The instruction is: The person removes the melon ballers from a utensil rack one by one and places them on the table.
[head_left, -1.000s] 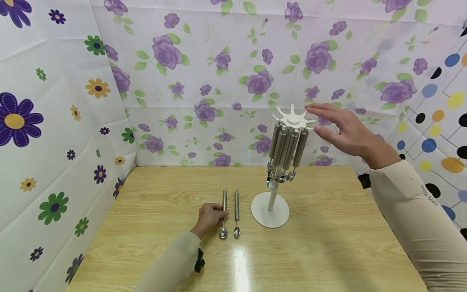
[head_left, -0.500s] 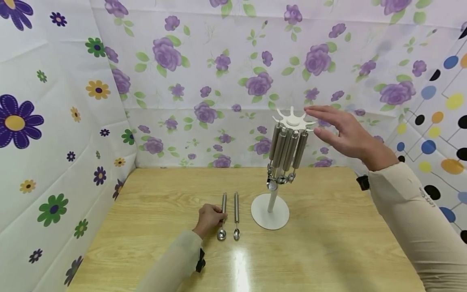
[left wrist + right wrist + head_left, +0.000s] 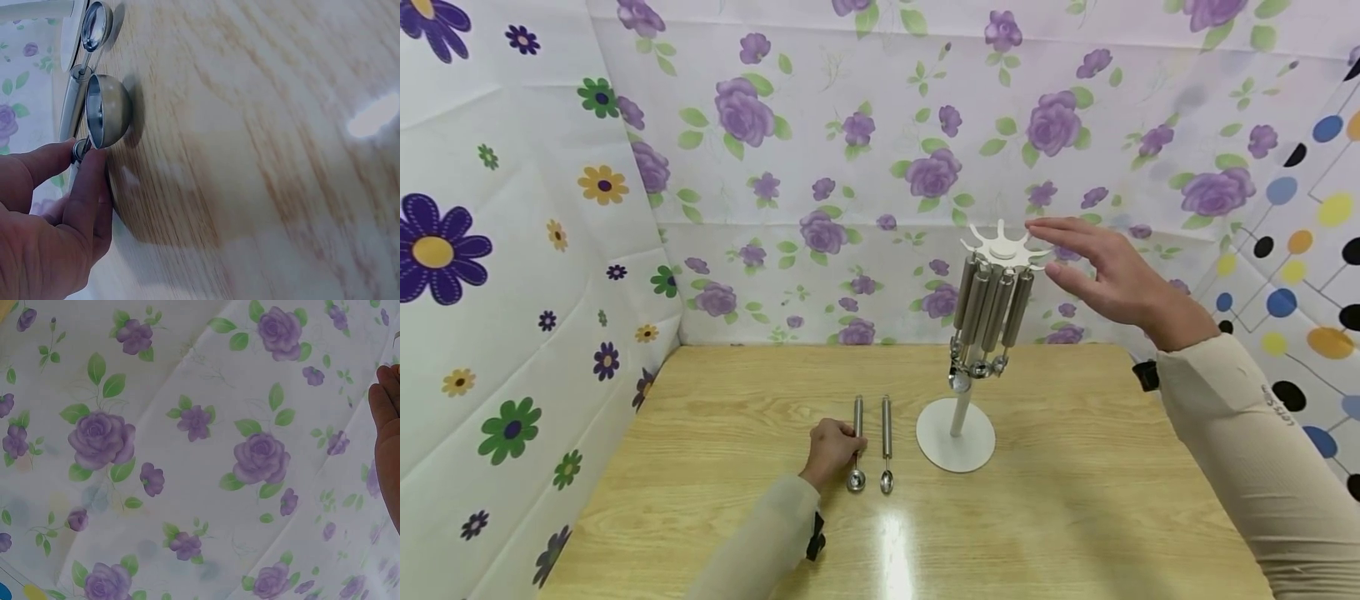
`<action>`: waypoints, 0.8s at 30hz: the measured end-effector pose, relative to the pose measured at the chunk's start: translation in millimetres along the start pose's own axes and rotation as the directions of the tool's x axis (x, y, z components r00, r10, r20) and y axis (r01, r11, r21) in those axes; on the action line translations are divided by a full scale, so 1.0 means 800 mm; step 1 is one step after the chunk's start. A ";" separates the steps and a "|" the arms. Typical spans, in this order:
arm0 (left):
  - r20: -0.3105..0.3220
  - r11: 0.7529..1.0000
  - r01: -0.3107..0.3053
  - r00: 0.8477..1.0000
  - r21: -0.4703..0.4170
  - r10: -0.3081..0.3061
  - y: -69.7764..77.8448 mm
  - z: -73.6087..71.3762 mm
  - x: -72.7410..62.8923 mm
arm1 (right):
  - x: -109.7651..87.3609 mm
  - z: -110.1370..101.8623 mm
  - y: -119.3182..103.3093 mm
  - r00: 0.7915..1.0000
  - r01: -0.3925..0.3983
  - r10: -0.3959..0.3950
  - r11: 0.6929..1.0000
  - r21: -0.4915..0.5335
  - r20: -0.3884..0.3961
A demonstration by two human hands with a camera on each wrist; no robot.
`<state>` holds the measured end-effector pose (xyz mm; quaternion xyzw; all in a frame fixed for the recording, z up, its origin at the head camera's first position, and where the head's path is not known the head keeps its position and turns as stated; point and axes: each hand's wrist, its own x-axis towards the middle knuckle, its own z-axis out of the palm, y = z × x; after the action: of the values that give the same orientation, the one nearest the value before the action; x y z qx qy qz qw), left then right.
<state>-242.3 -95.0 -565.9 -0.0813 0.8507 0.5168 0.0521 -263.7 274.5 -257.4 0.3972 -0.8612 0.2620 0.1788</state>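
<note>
My left hand (image 3: 833, 450) pinches a steel round-bowled scoop (image 3: 856, 481) between thumb and fingers, low on its handle, at the middle of the table. In the left wrist view, the hemispherical bowl (image 3: 112, 112) faces away from the fingers' side, close to the wood. Beside it on the right lies a steel spoon (image 3: 887, 482) with an oval bowl, parallel to the scoop. My right hand (image 3: 1112, 275) is raised, fingers straight, with its fingertips at the arms of a white utensil rack (image 3: 1004, 247); whether they touch it I cannot tell. Several steel utensils (image 3: 992, 308) hang from that rack.
The rack's round white base (image 3: 955, 458) stands on the wooden table (image 3: 737, 392) to the right of the spoon. Flower-patterned cloth (image 3: 820, 150) closes off the back, and more printed cloth hangs at left and right.
The scoop in my left hand has shifted slightly left, widening the gap to the spoon. My right hand and the rack look unmoved.
</note>
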 end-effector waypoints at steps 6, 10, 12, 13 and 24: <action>-0.004 1.000 -0.015 1.000 0.012 0.015 -0.001 0.000 0.000 | -0.002 0.000 0.002 1.000 -0.004 0.004 1.000 0.009 -0.001; 0.010 1.000 -0.022 1.000 0.013 0.022 -0.003 -0.005 -0.001 | -0.001 0.000 0.003 1.000 -0.002 0.002 1.000 0.014 -0.002; 0.016 0.999 -0.016 1.000 0.028 0.016 -0.003 -0.009 -0.001 | 0.000 0.000 0.002 1.000 -0.001 0.001 1.000 0.013 -0.003; 0.017 0.999 -0.010 1.000 0.039 0.009 -0.003 -0.012 0.000 | 0.000 0.000 0.001 1.000 -0.004 0.004 1.000 0.011 -0.001; 0.014 1.000 0.005 1.000 0.029 -0.006 0.034 -0.050 0.013 | 0.006 -0.003 0.000 0.999 -0.016 0.016 1.000 0.003 0.029</action>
<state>-258.2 -119.3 -525.4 -0.0791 0.8573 0.5050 0.0608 -266.3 272.6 -253.0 0.3944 -0.8663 0.2592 0.1634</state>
